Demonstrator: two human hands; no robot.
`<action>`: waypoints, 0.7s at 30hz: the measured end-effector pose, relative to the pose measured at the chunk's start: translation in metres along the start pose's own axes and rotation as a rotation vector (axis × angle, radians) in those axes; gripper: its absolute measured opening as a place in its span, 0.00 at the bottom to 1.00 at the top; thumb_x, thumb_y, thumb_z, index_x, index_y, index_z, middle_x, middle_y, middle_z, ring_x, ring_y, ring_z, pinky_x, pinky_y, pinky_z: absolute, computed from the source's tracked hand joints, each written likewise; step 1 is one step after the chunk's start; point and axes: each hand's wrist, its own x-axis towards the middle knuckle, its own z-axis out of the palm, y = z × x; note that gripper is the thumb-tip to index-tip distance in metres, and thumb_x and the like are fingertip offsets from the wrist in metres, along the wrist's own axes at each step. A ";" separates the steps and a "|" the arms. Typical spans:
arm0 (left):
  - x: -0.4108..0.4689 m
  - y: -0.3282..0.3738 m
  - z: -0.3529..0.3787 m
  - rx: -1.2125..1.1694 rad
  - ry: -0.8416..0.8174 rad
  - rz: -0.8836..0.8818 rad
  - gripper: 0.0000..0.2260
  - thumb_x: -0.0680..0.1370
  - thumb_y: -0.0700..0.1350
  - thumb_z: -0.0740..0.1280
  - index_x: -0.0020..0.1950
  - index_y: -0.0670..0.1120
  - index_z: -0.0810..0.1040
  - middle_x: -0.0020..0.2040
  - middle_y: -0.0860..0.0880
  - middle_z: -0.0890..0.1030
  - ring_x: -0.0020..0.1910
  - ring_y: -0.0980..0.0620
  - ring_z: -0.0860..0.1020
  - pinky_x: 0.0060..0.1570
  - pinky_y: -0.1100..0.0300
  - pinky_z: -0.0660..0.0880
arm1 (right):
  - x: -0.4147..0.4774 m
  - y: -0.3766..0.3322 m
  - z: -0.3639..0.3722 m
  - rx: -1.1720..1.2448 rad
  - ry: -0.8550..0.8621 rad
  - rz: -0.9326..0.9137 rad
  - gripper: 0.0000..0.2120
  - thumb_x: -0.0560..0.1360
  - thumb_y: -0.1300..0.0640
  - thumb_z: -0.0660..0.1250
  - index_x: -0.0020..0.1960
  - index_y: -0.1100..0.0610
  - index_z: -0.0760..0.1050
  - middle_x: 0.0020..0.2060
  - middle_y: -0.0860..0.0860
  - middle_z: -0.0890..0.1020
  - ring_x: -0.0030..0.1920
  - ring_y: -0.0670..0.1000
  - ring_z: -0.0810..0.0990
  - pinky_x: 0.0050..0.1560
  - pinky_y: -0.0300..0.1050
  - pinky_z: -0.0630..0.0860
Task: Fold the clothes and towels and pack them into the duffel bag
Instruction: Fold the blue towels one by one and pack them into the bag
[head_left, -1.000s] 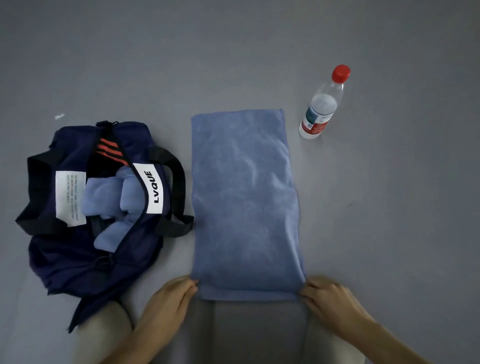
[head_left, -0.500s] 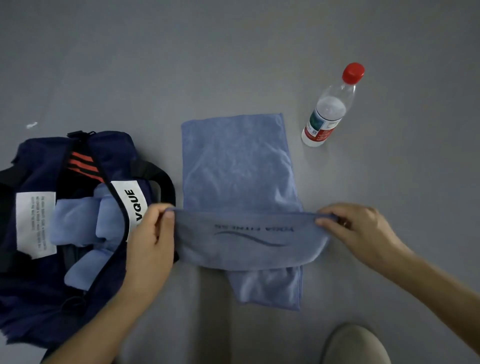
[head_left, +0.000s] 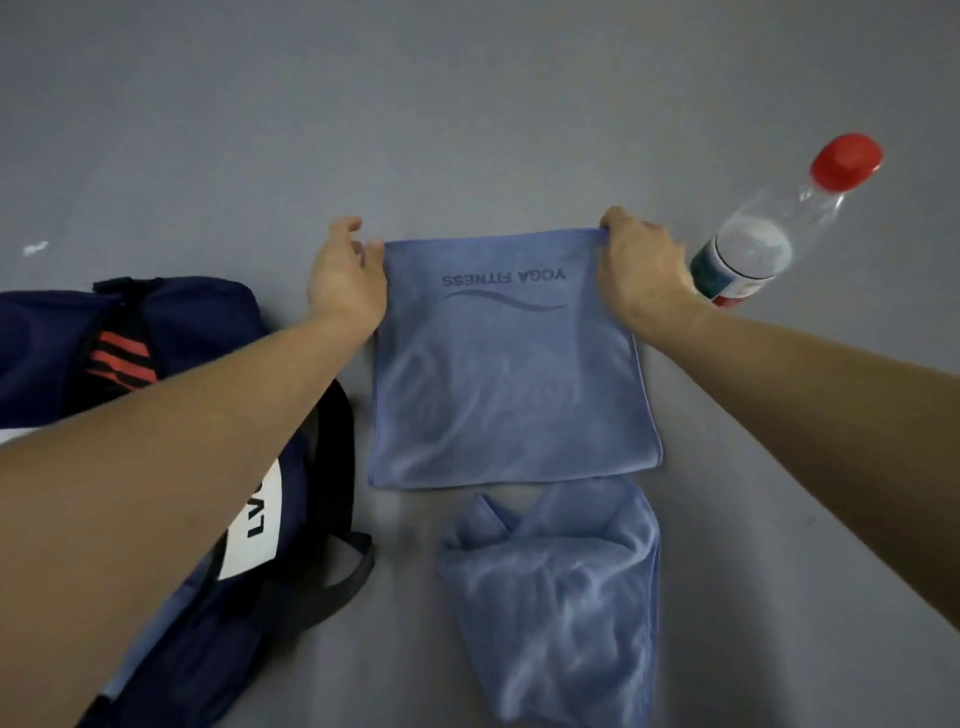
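Dim even light, soft shadows, motion blur near bottom, wide-angle edge stretching

You are working on a plain grey floor (head_left: 467, 104), matte and uniform, which fills the view to every edge. Items lie directly on it: a navy bag (head_left: 171, 322) at the left, a blue towel (head_left: 509, 374) printed YOGA FITNESS at centre, a red-capped bottle (head_left: 753, 249) far right. A white scrap (head_left: 35, 248) lies far left. Gym kit noted; whether gym, studio or home cannot be determined.
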 end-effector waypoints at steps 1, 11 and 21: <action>-0.007 -0.001 0.004 0.065 0.000 0.039 0.19 0.85 0.47 0.58 0.76 0.46 0.66 0.66 0.43 0.75 0.64 0.42 0.75 0.67 0.48 0.70 | -0.004 0.004 0.010 0.000 -0.030 0.009 0.24 0.79 0.65 0.57 0.74 0.58 0.63 0.69 0.63 0.69 0.59 0.69 0.76 0.54 0.58 0.75; -0.156 -0.065 0.063 0.620 -0.300 0.556 0.27 0.84 0.58 0.49 0.82 0.51 0.56 0.82 0.41 0.54 0.81 0.40 0.52 0.78 0.42 0.49 | -0.282 0.042 0.105 -0.066 -0.048 -0.840 0.32 0.78 0.37 0.63 0.77 0.52 0.67 0.78 0.56 0.64 0.78 0.60 0.61 0.71 0.62 0.65; -0.161 -0.065 0.050 0.800 -0.365 0.536 0.32 0.80 0.66 0.40 0.82 0.56 0.45 0.83 0.45 0.45 0.81 0.44 0.45 0.79 0.43 0.41 | -0.305 0.133 0.096 -0.257 -0.149 -0.599 0.33 0.80 0.37 0.58 0.81 0.50 0.56 0.80 0.52 0.59 0.79 0.58 0.58 0.74 0.61 0.60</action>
